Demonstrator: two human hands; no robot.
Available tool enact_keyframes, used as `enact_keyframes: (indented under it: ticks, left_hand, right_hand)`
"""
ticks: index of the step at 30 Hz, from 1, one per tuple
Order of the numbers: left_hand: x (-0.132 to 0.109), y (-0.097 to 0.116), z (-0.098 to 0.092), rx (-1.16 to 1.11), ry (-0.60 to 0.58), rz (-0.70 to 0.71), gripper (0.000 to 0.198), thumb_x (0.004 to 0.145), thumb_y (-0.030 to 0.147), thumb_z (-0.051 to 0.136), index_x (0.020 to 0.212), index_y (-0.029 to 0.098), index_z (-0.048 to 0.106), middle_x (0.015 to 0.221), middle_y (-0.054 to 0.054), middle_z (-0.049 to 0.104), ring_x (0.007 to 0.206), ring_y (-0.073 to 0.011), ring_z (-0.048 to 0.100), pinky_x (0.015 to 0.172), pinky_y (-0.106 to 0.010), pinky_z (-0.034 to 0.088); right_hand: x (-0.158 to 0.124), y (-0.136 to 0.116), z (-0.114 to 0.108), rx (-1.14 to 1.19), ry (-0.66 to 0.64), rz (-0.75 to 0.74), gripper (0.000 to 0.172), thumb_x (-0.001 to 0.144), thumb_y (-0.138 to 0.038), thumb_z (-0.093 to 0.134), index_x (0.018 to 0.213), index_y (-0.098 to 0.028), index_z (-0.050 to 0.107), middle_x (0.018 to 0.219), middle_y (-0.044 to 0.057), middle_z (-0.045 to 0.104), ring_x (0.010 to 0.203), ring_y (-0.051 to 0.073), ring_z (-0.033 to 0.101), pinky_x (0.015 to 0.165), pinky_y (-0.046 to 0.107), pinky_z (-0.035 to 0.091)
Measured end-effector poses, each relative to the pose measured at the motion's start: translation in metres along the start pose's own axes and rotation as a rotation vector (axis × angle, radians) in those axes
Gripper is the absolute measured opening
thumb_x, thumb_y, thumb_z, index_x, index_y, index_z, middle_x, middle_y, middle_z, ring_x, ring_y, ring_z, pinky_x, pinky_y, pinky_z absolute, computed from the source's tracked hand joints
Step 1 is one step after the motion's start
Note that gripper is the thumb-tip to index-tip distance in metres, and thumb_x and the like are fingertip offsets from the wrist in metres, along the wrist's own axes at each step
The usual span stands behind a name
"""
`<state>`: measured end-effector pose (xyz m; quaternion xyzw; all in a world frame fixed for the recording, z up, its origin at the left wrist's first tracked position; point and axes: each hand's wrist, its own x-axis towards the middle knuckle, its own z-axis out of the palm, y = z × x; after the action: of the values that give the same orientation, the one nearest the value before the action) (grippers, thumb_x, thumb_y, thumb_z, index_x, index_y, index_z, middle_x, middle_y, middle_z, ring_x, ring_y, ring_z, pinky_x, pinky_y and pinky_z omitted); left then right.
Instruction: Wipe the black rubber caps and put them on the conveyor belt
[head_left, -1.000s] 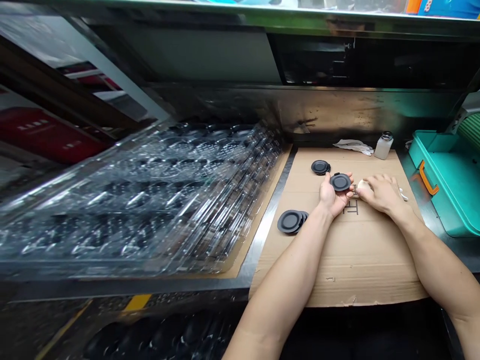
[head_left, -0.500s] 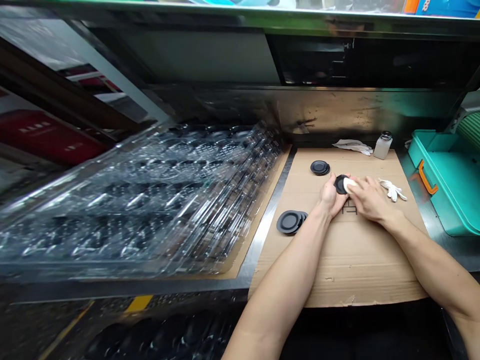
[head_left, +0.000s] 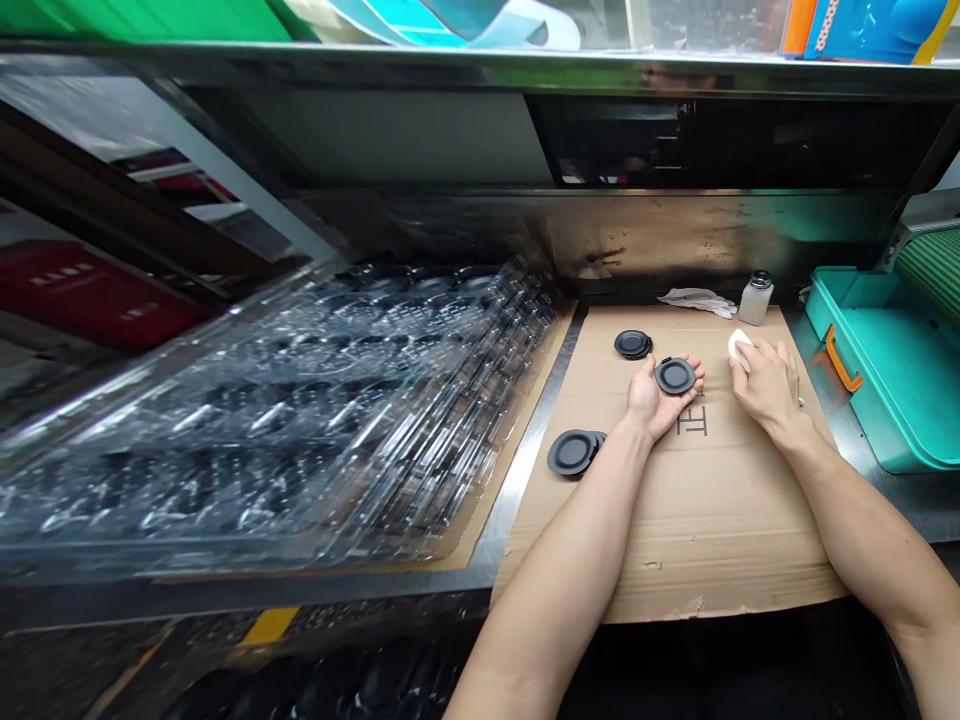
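Observation:
My left hand (head_left: 654, 400) lies palm up over the cardboard sheet (head_left: 697, 500), fingers curled around a round black disc (head_left: 675, 376). A little to its right, my right hand (head_left: 765, 382) pinches a small white pad (head_left: 739, 344) and is held apart from the disc. A short stack of black discs (head_left: 633, 344) sits on the cardboard just beyond my left hand. Another stack of black discs (head_left: 573, 452) lies near the cardboard's left edge, beside my left forearm.
A pile of clear plastic blister trays (head_left: 285, 410) fills the left half of the bench. A small clear bottle (head_left: 755, 298) and a white cloth (head_left: 697, 298) stand at the back. A teal bin (head_left: 892, 370) with an orange handle is at the right.
My right hand with the white pad has lifted off the disc and drawn back to the right. My left hand still holds the disc. The camera has tilted up a little.

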<state>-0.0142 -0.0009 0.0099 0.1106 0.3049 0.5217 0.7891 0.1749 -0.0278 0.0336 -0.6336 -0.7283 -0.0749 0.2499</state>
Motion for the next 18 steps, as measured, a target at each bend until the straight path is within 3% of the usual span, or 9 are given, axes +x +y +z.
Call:
enact_keyframes:
  ticks: [5,10,14,18]
  left_hand:
    - [-0.002,-0.003,0.004,-0.026,-0.024,-0.019,0.053,0.110,0.045,0.028,0.114,0.009,0.067,0.110,-0.021,0.075,0.097,-0.0272,0.076,0.077,-0.036,0.061]
    - [0.001,-0.011,0.006,0.018,0.004,0.004,0.049,0.111,0.040,0.030,0.105,0.010,0.069,0.106,-0.019,0.076,0.100,-0.0254,0.075,0.091,-0.039,0.061]
    - [0.003,-0.015,0.003,0.092,0.019,0.070,0.044,0.111,0.038,0.033,0.101,0.012,0.068,0.099,-0.014,0.077,0.097,-0.0232,0.075,0.095,-0.040,0.060]
    - [0.002,-0.017,0.002,0.177,0.041,0.129,0.041,0.111,0.040,0.038,0.108,0.010,0.067,0.105,-0.018,0.078,0.105,-0.0252,0.076,0.099,-0.041,0.058]
  right_hand:
    - [-0.002,-0.008,0.004,0.103,0.022,0.015,0.036,0.103,-0.038,0.049,0.123,-0.019,0.072,0.126,0.016,0.070,0.107,0.034,0.056,0.093,0.047,0.044]
    - [-0.012,-0.030,0.006,0.123,-0.217,-0.356,0.028,0.105,-0.034,0.049,0.113,-0.024,0.074,0.118,0.012,0.071,0.105,0.028,0.056,0.091,0.041,0.044]
    - [-0.015,-0.038,-0.001,-0.051,-0.250,-0.360,0.028,0.104,-0.030,0.050,0.115,-0.022,0.074,0.125,0.017,0.070,0.107,0.032,0.054,0.089,0.046,0.043]
    - [-0.013,-0.035,-0.008,-0.105,-0.323,-0.458,0.030,0.105,-0.029,0.047,0.112,-0.019,0.074,0.128,0.019,0.070,0.109,0.034,0.055,0.089,0.048,0.042]
